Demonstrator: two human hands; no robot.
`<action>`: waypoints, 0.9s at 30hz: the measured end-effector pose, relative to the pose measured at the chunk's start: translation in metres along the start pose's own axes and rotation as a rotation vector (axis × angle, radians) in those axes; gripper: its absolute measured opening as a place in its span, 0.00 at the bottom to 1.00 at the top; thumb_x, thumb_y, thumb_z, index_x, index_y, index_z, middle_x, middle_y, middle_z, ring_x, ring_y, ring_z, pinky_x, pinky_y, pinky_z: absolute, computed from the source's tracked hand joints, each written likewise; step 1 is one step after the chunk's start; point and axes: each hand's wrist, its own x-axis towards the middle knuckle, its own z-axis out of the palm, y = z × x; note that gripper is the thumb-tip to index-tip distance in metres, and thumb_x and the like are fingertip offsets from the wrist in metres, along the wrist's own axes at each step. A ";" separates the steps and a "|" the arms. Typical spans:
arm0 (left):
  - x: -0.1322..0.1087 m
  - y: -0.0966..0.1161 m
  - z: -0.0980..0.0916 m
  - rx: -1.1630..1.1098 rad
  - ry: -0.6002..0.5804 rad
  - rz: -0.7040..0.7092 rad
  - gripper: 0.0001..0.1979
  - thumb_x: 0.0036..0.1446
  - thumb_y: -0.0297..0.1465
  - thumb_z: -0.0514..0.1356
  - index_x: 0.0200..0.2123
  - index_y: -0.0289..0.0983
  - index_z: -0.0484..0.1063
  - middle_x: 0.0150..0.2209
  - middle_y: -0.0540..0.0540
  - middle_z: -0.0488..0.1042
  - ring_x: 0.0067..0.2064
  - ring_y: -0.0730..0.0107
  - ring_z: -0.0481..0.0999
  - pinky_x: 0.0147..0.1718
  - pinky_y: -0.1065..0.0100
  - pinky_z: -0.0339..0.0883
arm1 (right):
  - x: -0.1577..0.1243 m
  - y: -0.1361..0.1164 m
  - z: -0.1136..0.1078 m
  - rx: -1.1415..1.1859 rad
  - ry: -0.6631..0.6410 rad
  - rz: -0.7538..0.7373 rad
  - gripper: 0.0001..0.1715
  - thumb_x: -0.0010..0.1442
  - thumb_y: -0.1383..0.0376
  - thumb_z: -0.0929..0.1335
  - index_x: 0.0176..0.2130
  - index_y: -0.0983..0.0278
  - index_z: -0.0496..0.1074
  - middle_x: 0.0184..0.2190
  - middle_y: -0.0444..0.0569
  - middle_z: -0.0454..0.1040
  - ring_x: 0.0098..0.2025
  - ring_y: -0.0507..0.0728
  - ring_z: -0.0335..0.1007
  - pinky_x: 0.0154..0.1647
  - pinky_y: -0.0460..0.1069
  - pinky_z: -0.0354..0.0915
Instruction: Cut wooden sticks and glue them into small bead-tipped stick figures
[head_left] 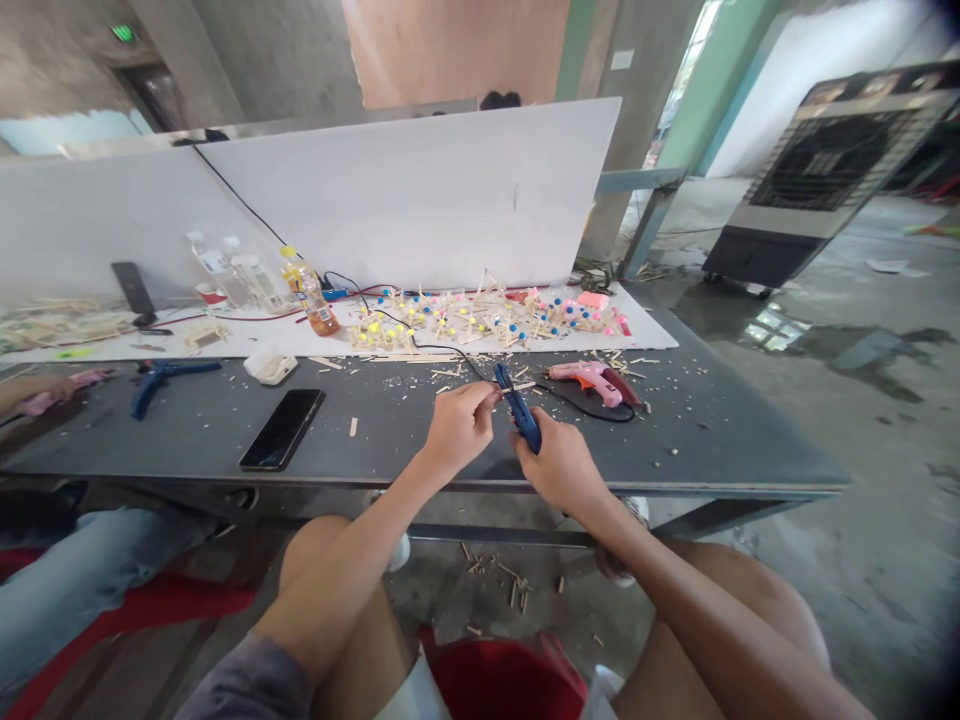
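My right hand [559,462] is wrapped round a blue glue gun [519,407] above the front edge of the dark table [390,440]; its black cord runs back across the table. My left hand [459,424] pinches a thin wooden stick [517,388] and holds its end against the gun's nozzle. Behind them lies a heap of stick figures with blue, yellow and pink beads [480,318] on a white sheet.
A pink glue gun [594,380] lies to the right of my hands. A black phone [283,428] lies to the left, with another blue glue gun [166,376] farther left. Bottles [309,291] stand before a white board. Another person's legs [90,575] show at left. Stick scraps litter the floor.
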 end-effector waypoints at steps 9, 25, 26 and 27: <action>0.000 0.001 -0.004 0.012 -0.015 0.004 0.11 0.63 0.26 0.53 0.29 0.36 0.72 0.24 0.49 0.75 0.23 0.75 0.68 0.25 0.73 0.57 | 0.000 -0.001 0.001 0.003 -0.007 -0.006 0.10 0.63 0.62 0.65 0.43 0.63 0.71 0.31 0.50 0.80 0.32 0.60 0.75 0.32 0.48 0.55; 0.003 0.003 -0.007 0.010 -0.049 -0.037 0.13 0.63 0.28 0.52 0.25 0.37 0.68 0.20 0.50 0.69 0.21 0.76 0.63 0.24 0.73 0.53 | 0.000 -0.002 0.001 -0.016 -0.014 0.002 0.08 0.63 0.62 0.64 0.41 0.62 0.71 0.31 0.50 0.79 0.32 0.59 0.75 0.31 0.49 0.54; 0.004 0.003 -0.007 -0.001 -0.056 -0.055 0.14 0.63 0.28 0.52 0.24 0.37 0.68 0.20 0.51 0.69 0.21 0.76 0.62 0.24 0.73 0.53 | 0.000 -0.002 0.001 -0.026 -0.017 0.004 0.08 0.63 0.62 0.64 0.41 0.62 0.71 0.31 0.50 0.79 0.32 0.59 0.75 0.31 0.49 0.53; 0.004 0.004 -0.008 -0.011 -0.062 -0.075 0.14 0.63 0.28 0.52 0.24 0.37 0.67 0.20 0.51 0.68 0.21 0.76 0.62 0.24 0.73 0.53 | 0.000 -0.003 0.001 -0.040 -0.020 0.007 0.09 0.64 0.62 0.64 0.41 0.62 0.71 0.31 0.50 0.79 0.32 0.59 0.75 0.31 0.49 0.53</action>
